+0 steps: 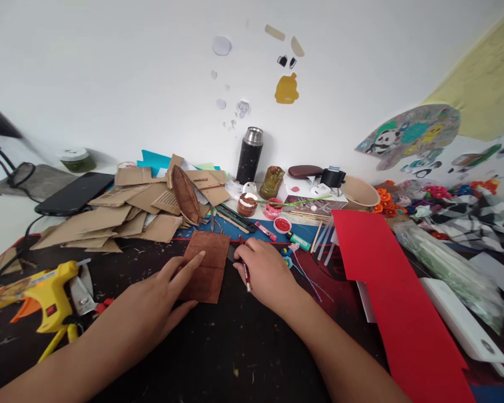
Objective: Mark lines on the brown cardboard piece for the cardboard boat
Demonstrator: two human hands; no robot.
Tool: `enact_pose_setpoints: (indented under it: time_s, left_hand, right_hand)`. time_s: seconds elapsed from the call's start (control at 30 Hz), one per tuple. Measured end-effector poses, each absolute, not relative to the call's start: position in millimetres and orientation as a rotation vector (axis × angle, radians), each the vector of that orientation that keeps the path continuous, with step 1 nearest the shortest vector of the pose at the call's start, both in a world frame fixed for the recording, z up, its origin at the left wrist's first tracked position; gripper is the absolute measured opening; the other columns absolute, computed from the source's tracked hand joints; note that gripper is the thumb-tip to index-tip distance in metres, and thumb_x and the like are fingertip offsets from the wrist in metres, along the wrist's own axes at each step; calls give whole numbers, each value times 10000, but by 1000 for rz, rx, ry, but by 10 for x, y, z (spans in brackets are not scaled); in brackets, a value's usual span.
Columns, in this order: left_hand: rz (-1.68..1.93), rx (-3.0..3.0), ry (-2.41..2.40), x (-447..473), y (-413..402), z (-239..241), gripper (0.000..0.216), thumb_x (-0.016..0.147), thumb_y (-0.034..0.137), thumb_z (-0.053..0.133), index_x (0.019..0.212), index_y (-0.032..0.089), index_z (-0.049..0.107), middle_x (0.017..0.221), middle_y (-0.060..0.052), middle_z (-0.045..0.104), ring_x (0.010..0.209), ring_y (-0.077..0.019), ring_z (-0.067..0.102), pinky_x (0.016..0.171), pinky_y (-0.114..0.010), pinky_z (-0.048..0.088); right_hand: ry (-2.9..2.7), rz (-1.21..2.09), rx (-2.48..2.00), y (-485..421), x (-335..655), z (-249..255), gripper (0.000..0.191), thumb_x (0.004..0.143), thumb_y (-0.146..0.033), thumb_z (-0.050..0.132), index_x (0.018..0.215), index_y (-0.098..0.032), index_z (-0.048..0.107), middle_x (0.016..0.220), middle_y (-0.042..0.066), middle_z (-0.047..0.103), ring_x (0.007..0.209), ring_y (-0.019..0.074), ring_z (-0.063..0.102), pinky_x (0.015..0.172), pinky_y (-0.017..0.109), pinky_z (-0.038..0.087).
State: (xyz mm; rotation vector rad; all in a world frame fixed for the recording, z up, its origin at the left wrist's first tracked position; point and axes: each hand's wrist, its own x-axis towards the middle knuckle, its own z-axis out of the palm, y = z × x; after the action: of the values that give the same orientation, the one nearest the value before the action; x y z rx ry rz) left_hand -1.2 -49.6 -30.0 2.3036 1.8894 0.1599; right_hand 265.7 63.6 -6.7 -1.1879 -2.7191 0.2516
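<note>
My left hand (176, 285) lies with its fingers spread on a brown-painted rectangular piece of cardboard (210, 274), which is flat on the dark table. Just right of the piece, my right hand (264, 271) is closed around a slim dark red pencil (247, 274), its pale end pointing toward me. A flat grey strip (231, 253) shows between that hand and the cardboard's right edge; its kind is unclear, and my fingers hide part of it. Behind the piece, a brown leaf-shaped cardboard cutout (185, 195) leans on a pile of cardboard scraps (121, 210).
A yellow glue gun (54, 302) lies at left. Behind my hands stand a black flask (250, 157), a brown paint jar (247, 205) and a red paint pot (282, 225). Red sheet material (386, 296) and a white power bank-like block (462, 319) lie at right.
</note>
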Motion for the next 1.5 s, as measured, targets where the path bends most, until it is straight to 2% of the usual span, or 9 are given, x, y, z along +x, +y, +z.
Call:
enact_pose_setpoints:
  time_s: [0.17, 0.3, 0.37, 0.5, 0.7, 1.0, 1.17, 1.33, 1.5]
  left_hand:
    - [306, 2405, 1860, -99, -495, -238, 693, 1120, 421, 585, 1791, 273, 491, 1462, -153, 769, 979, -342, 868, 807, -462, 721]
    - [441, 2596, 1710, 54, -379, -110, 429, 1131, 347, 586, 1517, 243, 741, 1390, -145, 797, 1159, -338, 826, 967, -450, 697]
    - [418, 2634, 1585, 214, -239, -40, 335, 1138, 261, 568, 1395, 252, 782, 1346, -120, 798, 1160, -299, 801, 1012, -425, 668]
    - [329, 2635, 1539, 507, 125, -7, 218, 1102, 227, 649, 1269, 238, 789, 1305, -109, 775, 1277, -309, 723, 1174, -475, 569]
    - [243, 2613, 1546, 664, 456, -161, 115, 1067, 232, 734, 1157, 188, 789, 1182, -118, 747, 1162, -332, 730, 1039, -471, 595]
    - [199, 2547, 1365, 666, 786, -123, 403, 924, 195, 892, 1305, 201, 759, 1377, -126, 763, 1317, -336, 714, 1170, -456, 537]
    - [255, 2515, 1230, 742, 867, -121, 316, 880, 250, 957, 1148, 211, 794, 1400, -133, 786, 1382, -363, 693, 1234, -496, 510]
    - [356, 2473, 1172, 947, 813, -145, 263, 934, 242, 893, 1183, 216, 810, 1259, -122, 837, 1272, -355, 746, 1165, -503, 559]
    - [410, 2415, 1154, 950, 711, 86, 92, 953, 182, 822, 1028, 234, 809, 1086, -75, 839, 1126, -304, 776, 1055, -447, 588]
  right_hand:
    - [-2713, 263, -1159, 640, 2664, -82, 84, 1098, -150, 751, 1163, -194, 782, 1165, 122, 763, 1063, 300, 731, 927, 431, 563]
    - [-2726, 246, -1167, 640, 2663, -82, 82, 1092, -151, 749, 1161, -182, 782, 1154, 130, 764, 1071, 310, 734, 926, 433, 560]
    - [-2718, 254, -1168, 650, 2666, -84, 86, 1094, -143, 729, 1152, -180, 780, 1150, 131, 769, 1058, 309, 738, 919, 431, 559]
    - [-2625, 309, -1109, 716, 2705, -87, 130, 1101, -117, 655, 1114, -195, 759, 1107, 116, 777, 1020, 293, 739, 913, 417, 558]
    - [-2286, 357, -1003, 812, 2802, -29, 173, 1150, -195, 578, 1061, -224, 724, 1048, 95, 768, 993, 282, 741, 905, 396, 564]
    - [-2126, 443, -921, 808, 2802, 2, 210, 1187, -238, 568, 1139, -237, 772, 1088, 84, 849, 1022, 270, 806, 931, 387, 614]
    - [-2077, 458, -922, 821, 2812, 2, 236, 1192, -250, 568, 1192, -239, 804, 1156, 94, 883, 1072, 268, 839, 974, 398, 641]
    - [-2025, 444, -945, 817, 2830, 46, 240, 1190, -295, 584, 1144, -254, 817, 1120, 85, 888, 1057, 272, 845, 971, 414, 651]
    - [-1960, 517, -973, 804, 2846, 92, 219, 1175, -301, 611, 1124, -265, 821, 1132, 78, 898, 1068, 277, 854, 983, 418, 653]
